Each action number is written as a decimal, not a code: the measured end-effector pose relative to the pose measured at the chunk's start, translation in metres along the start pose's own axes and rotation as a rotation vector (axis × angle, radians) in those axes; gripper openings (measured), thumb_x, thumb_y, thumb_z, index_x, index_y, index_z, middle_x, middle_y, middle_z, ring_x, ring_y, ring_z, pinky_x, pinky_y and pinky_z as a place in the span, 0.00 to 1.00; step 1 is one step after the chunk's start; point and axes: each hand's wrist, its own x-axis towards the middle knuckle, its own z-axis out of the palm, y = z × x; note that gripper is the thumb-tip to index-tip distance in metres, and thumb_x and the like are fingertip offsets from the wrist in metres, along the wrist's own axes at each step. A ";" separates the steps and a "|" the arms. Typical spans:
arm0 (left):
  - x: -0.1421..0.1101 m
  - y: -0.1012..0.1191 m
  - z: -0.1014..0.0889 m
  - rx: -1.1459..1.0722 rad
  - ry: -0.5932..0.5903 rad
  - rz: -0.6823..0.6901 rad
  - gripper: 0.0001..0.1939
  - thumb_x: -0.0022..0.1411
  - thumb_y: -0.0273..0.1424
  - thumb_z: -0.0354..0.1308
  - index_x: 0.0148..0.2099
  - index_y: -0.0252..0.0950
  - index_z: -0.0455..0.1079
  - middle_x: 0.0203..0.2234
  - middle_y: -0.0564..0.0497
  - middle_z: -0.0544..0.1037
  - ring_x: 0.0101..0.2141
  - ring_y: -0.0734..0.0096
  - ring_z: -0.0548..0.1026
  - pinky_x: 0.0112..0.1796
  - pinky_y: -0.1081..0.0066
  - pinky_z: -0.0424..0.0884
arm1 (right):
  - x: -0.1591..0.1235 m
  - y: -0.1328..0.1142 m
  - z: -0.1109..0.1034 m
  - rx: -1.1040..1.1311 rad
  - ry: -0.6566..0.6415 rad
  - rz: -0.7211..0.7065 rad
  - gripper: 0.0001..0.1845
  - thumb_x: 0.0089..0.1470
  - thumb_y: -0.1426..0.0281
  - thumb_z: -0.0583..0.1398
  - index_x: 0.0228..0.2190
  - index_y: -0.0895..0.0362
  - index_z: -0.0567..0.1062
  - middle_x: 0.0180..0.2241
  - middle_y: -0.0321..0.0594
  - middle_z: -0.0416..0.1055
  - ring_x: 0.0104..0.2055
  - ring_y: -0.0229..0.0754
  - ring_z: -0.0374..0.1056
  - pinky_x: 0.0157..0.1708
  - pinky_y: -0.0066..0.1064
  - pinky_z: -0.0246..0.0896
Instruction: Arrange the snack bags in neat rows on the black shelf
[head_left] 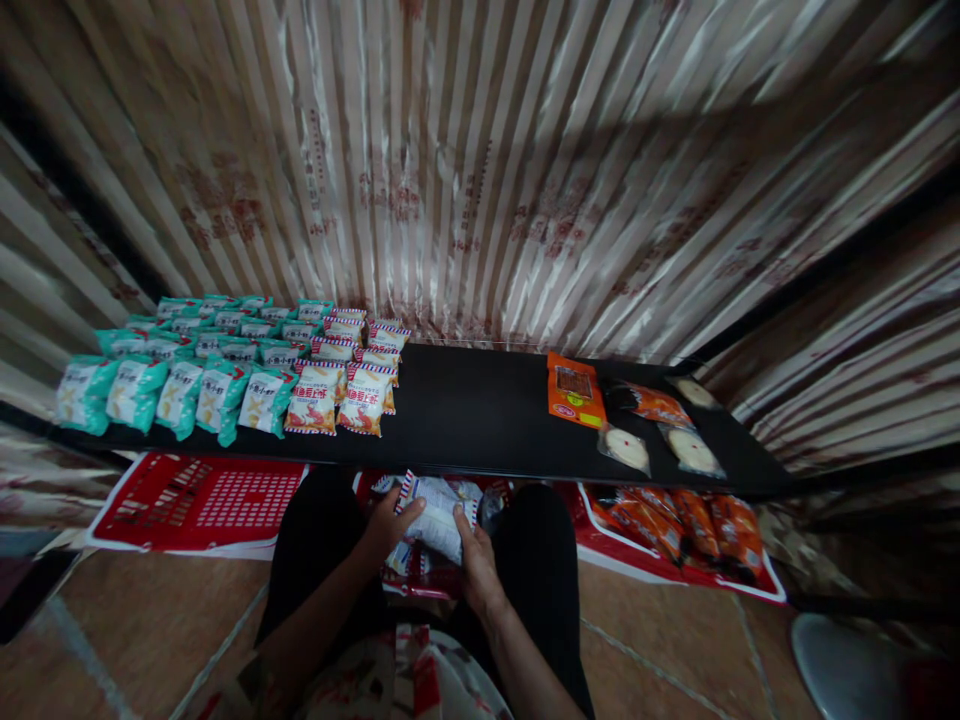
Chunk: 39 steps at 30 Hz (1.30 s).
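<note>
My left hand (pixel 384 528) and my right hand (pixel 475 562) both grip a pale snack packet (pixel 441 520) with red and blue striped edging, held between my knees below the front edge of a black shelf (pixel 480 412). More packets lie under it in a red basket (pixel 420 580) on the floor. On the shelf's left stand rows of teal snack packets (pixel 180 385) and beside them orange-and-white striped packets (pixel 341 390) of the same kind as the one I hold.
An orange packet (pixel 574 390), another dark orange one (pixel 651 403) and round white cakes in clear wrap (pixel 627 448) lie at the shelf's right. A red basket lid (pixel 196 500) and a red tray of orange packets (pixel 679 530) sit on the tiled floor. A striped curtain hangs behind.
</note>
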 end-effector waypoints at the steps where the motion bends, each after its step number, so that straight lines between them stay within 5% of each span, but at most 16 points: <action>1: -0.002 0.000 0.002 -0.009 -0.011 -0.026 0.23 0.47 0.44 0.59 0.41 0.34 0.67 0.31 0.50 0.74 0.31 0.67 0.73 0.25 0.72 0.70 | -0.001 -0.001 0.000 0.000 -0.004 -0.008 0.30 0.39 0.52 0.64 0.40 0.61 0.73 0.31 0.44 0.77 0.39 0.51 0.72 0.36 0.36 0.67; 19: -0.021 0.011 0.004 0.037 0.175 0.115 0.18 0.48 0.42 0.55 0.37 0.34 0.68 0.33 0.44 0.78 0.35 0.58 0.75 0.37 0.65 0.69 | -0.007 -0.025 0.008 -0.088 -0.041 -0.081 0.24 0.39 0.51 0.62 0.30 0.59 0.75 0.29 0.41 0.76 0.35 0.48 0.72 0.31 0.31 0.65; 34: -0.024 0.010 0.017 0.036 0.327 0.115 0.14 0.53 0.40 0.50 0.38 0.36 0.64 0.34 0.46 0.76 0.36 0.61 0.74 0.37 0.65 0.69 | -0.019 -0.021 0.017 0.163 -0.032 -0.068 0.18 0.38 0.59 0.66 0.32 0.55 0.75 0.38 0.39 0.75 0.46 0.45 0.67 0.43 0.35 0.64; 39: -0.021 -0.004 0.024 -0.006 0.364 0.121 0.19 0.53 0.42 0.51 0.40 0.33 0.64 0.37 0.42 0.76 0.39 0.58 0.74 0.40 0.64 0.69 | -0.021 -0.019 0.024 0.191 -0.008 -0.008 0.18 0.38 0.58 0.66 0.30 0.56 0.73 0.35 0.39 0.75 0.40 0.45 0.71 0.42 0.37 0.66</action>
